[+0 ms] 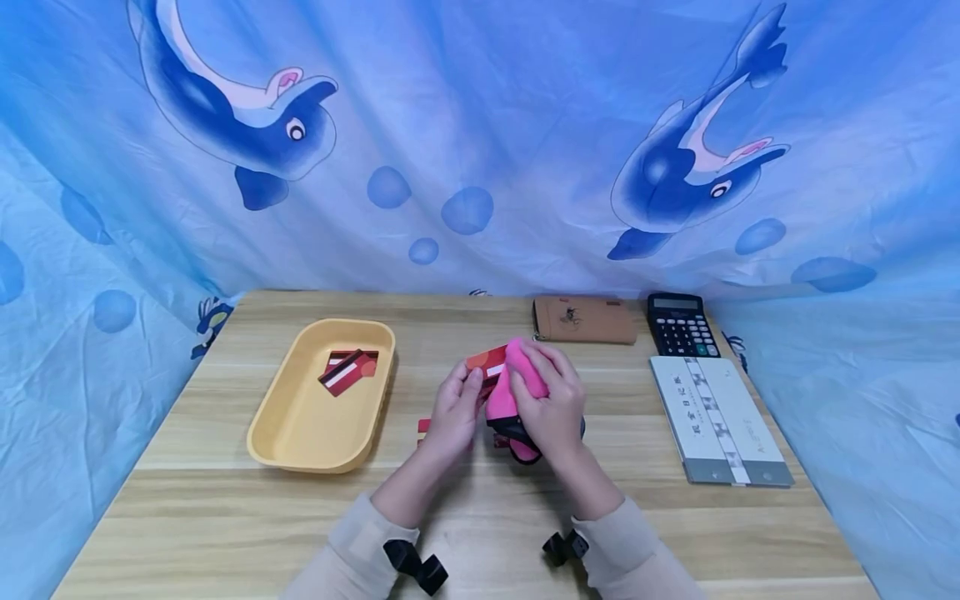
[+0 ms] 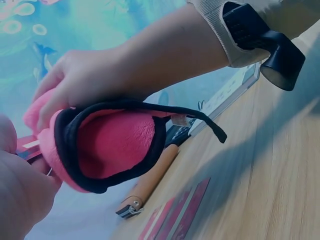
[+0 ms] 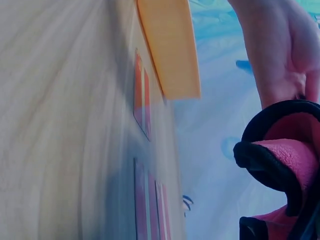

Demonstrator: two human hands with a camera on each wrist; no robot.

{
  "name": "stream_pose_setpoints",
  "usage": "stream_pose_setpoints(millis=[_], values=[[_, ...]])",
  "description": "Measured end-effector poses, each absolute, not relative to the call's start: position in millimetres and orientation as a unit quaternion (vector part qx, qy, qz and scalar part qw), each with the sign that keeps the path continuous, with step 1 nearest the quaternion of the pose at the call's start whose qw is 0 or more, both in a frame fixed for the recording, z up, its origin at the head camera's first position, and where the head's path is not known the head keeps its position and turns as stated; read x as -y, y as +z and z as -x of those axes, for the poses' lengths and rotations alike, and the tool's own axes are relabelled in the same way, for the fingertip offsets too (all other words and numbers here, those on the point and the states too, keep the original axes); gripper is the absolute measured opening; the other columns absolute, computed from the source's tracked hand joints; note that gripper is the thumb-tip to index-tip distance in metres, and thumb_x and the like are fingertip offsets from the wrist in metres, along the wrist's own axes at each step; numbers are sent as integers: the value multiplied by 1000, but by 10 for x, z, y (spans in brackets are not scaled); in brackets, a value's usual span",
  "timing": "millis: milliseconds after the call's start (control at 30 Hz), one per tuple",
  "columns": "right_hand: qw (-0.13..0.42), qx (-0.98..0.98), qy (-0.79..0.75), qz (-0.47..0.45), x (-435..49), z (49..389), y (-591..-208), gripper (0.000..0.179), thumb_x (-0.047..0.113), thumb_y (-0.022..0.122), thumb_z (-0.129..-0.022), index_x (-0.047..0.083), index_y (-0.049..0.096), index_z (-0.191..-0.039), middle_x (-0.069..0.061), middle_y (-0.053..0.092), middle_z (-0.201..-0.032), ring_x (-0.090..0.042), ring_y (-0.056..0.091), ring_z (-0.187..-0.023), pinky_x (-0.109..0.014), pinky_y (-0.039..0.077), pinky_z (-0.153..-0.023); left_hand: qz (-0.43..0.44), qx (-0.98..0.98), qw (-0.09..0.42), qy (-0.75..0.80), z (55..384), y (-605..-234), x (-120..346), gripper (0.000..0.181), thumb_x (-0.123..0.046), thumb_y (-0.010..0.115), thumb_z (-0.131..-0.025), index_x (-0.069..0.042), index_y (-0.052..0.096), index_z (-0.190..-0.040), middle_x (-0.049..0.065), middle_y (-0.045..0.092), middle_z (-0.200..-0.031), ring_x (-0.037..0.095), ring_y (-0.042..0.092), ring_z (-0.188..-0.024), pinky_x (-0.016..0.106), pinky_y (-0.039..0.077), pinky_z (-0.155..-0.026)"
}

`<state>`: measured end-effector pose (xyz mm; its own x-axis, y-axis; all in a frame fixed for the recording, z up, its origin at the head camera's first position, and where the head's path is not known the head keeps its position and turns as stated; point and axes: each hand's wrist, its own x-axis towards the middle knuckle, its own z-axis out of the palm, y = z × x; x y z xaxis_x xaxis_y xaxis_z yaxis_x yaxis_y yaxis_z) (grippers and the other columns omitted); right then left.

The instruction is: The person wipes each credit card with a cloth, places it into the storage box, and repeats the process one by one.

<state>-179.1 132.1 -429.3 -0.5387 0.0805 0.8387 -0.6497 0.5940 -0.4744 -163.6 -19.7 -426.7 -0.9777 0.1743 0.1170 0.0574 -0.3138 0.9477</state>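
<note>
My left hand point(image 1: 455, 408) pinches a red bank card point(image 1: 486, 363) between thumb and fingers at the middle of the table. Against the card, my right hand point(image 1: 553, 404) grips a pink plush piece with black edging point(image 2: 117, 145), hollow and open at one end; its exact kind is unclear. In the left wrist view its black-rimmed opening faces the camera and a thin black strap sticks out. More red striped cards point(image 3: 142, 97) lie on the table below, partly hidden by the hands in the head view.
A yellow tray point(image 1: 273, 437) at left has red cards point(image 1: 348, 372) inside. At the back lies a brown zipped wallet point(image 1: 588, 320). On the right are a black calculator point(image 1: 681, 325) and a grey-white booklet point(image 1: 712, 417). A blue dolphin-print curtain point(image 1: 480, 125) hangs behind.
</note>
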Motion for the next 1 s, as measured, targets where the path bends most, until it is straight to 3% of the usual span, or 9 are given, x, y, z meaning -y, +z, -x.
stream_pose_setpoints(millis=[233, 467, 633, 867, 1000], values=[[437, 774, 430, -157, -1460, 1846, -4297, 35, 3, 82, -81, 5, 77, -115, -12, 72, -114, -26, 70, -101, -44, 62, -78, -75, -585, 14, 807, 1672, -4252, 226, 34, -17, 40, -111, 6, 49, -135, 32, 57, -134, 30, 65, -117, 34, 51, -102], [429, 775, 441, -143, -1593, 1817, -4328, 36, 2, 82, -81, 7, 77, -117, -9, 72, -115, -25, 70, -101, -21, 57, -82, -42, -583, 19, 812, 1706, -4232, 333, 37, -20, 39, -111, 6, 49, -135, 30, 60, -130, 39, 69, -106, 41, 56, -95], [425, 782, 438, -126, -1702, 1778, -4305, 38, 2, 82, -82, 8, 75, -119, -8, 71, -117, -25, 69, -103, -14, 52, -88, -7, -591, 6, 807, 1758, -4156, 496, 33, -18, 43, -110, 8, 54, -128, 26, 65, -118, 25, 75, -90, 36, 60, -87], [430, 777, 445, -113, -1829, 1777, -4316, 38, 1, 81, -82, 7, 75, -120, -10, 71, -117, -27, 68, -104, -12, 51, -90, 43, -618, -41, 784, 1853, -4090, 822, 31, -15, 62, -102, 5, 62, -125, 4, 67, -99, 12, 67, -73, 30, 62, -66], [431, 778, 445, -102, -1884, 1777, -4325, 38, 1, 81, -82, 7, 75, -119, -10, 71, -117, -27, 68, -104, -12, 50, -90, 52, -596, -68, 799, 1897, -4061, 1001, 32, -11, 62, -102, 7, 60, -128, 0, 70, -94, 11, 70, -76, 34, 62, -74]])
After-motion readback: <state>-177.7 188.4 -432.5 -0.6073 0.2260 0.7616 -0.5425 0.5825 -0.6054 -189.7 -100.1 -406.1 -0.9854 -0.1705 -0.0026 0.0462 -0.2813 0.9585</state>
